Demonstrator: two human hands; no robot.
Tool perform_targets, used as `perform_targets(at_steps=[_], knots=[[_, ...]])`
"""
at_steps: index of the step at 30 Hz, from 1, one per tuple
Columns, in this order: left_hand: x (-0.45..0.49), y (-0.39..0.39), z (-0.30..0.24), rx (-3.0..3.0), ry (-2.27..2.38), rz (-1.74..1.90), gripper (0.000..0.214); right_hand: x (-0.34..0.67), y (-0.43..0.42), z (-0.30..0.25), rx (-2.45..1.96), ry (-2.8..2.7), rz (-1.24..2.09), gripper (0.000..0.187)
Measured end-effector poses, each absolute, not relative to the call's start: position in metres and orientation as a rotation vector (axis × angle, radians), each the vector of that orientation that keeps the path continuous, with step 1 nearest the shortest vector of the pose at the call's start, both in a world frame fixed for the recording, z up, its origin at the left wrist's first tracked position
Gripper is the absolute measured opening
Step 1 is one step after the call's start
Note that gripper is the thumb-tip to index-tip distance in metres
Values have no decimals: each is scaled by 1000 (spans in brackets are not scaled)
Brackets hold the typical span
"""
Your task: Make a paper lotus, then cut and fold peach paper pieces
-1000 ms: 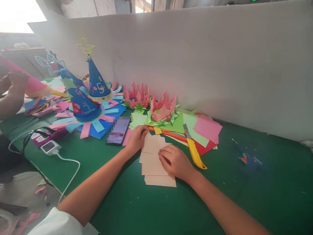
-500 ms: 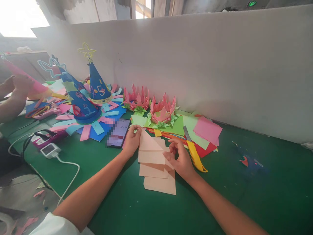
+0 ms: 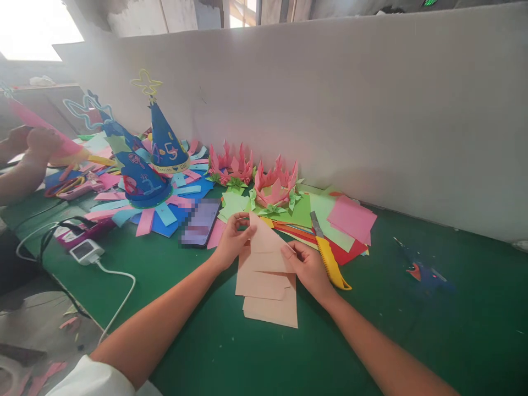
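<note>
"5", "English" on blue cone hat

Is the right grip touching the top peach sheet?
Touching: the head view shows the right grip's thumb laid over the right edge of the peach sheet.

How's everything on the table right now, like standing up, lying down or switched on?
Top peach sheet: held by left hand and right hand
Other peach sheets: lying overlapped
Yellow-handled knife: lying flat
Phone: face up, screen lit
Blue hat marked 5: upright
Pink hat: tilted, in another person's hands
Pink paper crowns: upright
Blue tool: lying down, red dot showing
</note>
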State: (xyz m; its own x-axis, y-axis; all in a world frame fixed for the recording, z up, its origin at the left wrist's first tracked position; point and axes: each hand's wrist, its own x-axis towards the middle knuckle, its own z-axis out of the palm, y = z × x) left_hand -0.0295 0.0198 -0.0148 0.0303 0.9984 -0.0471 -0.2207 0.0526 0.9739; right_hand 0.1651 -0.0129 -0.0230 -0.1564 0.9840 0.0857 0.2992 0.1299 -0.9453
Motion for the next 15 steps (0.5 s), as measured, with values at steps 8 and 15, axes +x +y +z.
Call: perform_targets(at_steps=[8,15], knots=[[-32,16,-9,1016,1067,1094,66,168,-8,-22,-1314,-1406,1073,39],[-32,12,-8,1055,1060,1049,64,168,-9,-24,-1307,-1352,1092,38]])
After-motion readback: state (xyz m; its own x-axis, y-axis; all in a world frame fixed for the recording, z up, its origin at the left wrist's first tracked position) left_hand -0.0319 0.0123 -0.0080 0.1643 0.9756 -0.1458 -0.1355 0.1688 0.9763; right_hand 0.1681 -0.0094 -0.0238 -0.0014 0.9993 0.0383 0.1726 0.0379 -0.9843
